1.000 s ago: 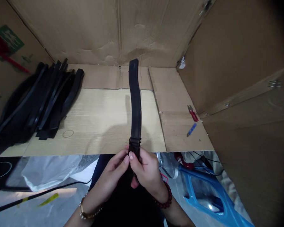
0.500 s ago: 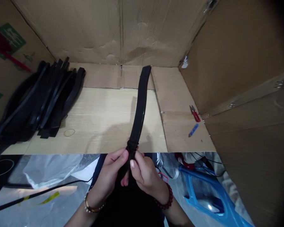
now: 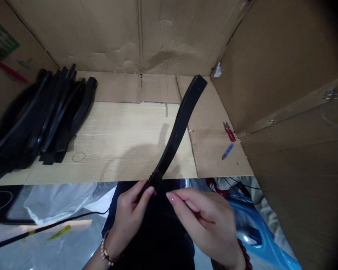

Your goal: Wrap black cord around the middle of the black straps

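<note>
While the left hand (image 3: 131,212) grips the lower end of a black strap (image 3: 178,127), which slants up and rightward above a pale wooden board (image 3: 124,131), the right hand (image 3: 202,217) sits just beside it, off the strap, fingers loosely curled around nothing visible, and a pile of similar black straps (image 3: 45,120) lies at the board's left.

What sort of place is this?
Likely a makeshift piece-work bench in a small workshop: cardboard walls around a wooden board, a pile of black straps like the held black strap, and red thread snips.
</note>
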`<action>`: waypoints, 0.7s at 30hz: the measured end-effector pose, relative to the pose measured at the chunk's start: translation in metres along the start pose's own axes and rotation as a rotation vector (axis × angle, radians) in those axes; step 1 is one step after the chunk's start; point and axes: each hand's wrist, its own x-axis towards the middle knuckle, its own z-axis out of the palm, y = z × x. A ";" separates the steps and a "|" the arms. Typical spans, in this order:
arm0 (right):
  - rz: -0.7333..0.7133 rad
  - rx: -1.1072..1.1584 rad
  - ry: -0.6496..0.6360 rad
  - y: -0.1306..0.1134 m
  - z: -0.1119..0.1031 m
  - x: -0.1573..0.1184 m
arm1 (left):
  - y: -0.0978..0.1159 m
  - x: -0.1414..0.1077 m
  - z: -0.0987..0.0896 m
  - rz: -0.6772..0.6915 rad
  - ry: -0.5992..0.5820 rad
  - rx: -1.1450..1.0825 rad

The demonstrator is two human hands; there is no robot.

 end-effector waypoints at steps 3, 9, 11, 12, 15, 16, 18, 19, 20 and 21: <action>-0.009 0.009 -0.007 0.001 -0.004 0.003 | 0.000 -0.001 -0.002 0.013 0.021 0.003; -0.077 -0.066 -0.081 0.014 -0.014 0.011 | 0.014 -0.003 -0.008 -0.092 -0.044 -0.257; -0.056 -0.022 -0.160 0.020 -0.017 0.013 | 0.018 -0.005 -0.010 -0.120 -0.077 -0.382; -0.025 0.019 -0.203 0.023 -0.018 0.014 | 0.019 -0.007 -0.012 -0.135 -0.105 -0.433; 0.117 0.202 -0.340 0.037 -0.017 0.018 | 0.018 -0.010 -0.020 -0.197 -0.274 -0.538; 0.151 0.281 -0.402 0.043 -0.016 0.020 | 0.018 -0.010 -0.024 -0.201 -0.355 -0.543; 0.148 0.428 -0.545 0.056 -0.013 0.027 | 0.017 -0.006 -0.032 -0.144 -0.525 -0.473; 0.130 0.481 -0.625 0.063 -0.012 0.031 | 0.018 -0.003 -0.035 -0.095 -0.607 -0.403; 0.113 0.515 -0.708 0.069 -0.011 0.036 | 0.020 0.000 -0.039 -0.040 -0.678 -0.316; 0.106 0.522 -0.791 0.074 -0.011 0.043 | 0.022 0.003 -0.042 0.018 -0.736 -0.223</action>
